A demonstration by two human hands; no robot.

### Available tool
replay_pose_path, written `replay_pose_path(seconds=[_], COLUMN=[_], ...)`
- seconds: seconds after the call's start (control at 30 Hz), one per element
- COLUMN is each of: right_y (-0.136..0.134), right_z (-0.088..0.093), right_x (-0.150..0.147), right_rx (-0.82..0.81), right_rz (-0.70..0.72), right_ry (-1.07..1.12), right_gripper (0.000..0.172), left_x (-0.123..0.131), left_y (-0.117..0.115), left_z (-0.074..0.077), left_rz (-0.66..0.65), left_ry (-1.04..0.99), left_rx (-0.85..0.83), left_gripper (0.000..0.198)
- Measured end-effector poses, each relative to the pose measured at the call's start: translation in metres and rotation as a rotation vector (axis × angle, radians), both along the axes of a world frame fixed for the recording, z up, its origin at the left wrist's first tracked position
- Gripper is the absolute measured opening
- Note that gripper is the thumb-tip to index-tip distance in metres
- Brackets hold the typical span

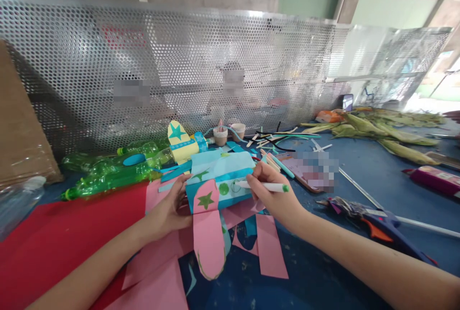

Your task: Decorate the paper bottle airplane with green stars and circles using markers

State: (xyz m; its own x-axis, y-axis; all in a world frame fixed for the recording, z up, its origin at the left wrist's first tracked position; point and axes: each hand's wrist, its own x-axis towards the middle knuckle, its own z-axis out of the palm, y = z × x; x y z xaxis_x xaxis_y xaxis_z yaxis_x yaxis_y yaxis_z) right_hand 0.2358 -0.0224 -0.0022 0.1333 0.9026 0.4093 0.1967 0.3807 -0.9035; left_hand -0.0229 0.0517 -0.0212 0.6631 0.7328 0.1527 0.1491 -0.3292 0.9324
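In the head view my right hand grips a white marker with a green end, its tip against the pale blue band of a paper craft plane. A green dot and a drawn circle show on that band. The plane has a blue body and a pink wing bearing a green star. My left hand is closed around the plane's left end, holding it steady; some of its fingertips are hidden behind the body.
Green plastic bottles and a yellow paper-wrapped bottle lie at the back left. Pink paper strips and red paper cover the near table. A glue gun, glue sticks and corn husks lie right. A perforated metal screen stands behind.
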Motion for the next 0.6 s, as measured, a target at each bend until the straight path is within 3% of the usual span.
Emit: replay_pose_path(seconds=[0.37,0.6], right_y=[0.0013,-0.0021], right_z=[-0.0012,0.0023], right_x=[0.0007,-0.0008], right_rx=[0.003,-0.023], right_rz=[-0.038,0.01], right_ry=[-0.018,-0.02], right_gripper=[0.027,0.029], left_x=[-0.0013,-0.0012], left_y=[0.0014,0.001], left_z=[-0.0025,-0.0033], left_rz=[0.014,0.018], left_ry=[0.017,-0.012], left_rx=[-0.012,-0.006], left_gripper=[0.088,0.088])
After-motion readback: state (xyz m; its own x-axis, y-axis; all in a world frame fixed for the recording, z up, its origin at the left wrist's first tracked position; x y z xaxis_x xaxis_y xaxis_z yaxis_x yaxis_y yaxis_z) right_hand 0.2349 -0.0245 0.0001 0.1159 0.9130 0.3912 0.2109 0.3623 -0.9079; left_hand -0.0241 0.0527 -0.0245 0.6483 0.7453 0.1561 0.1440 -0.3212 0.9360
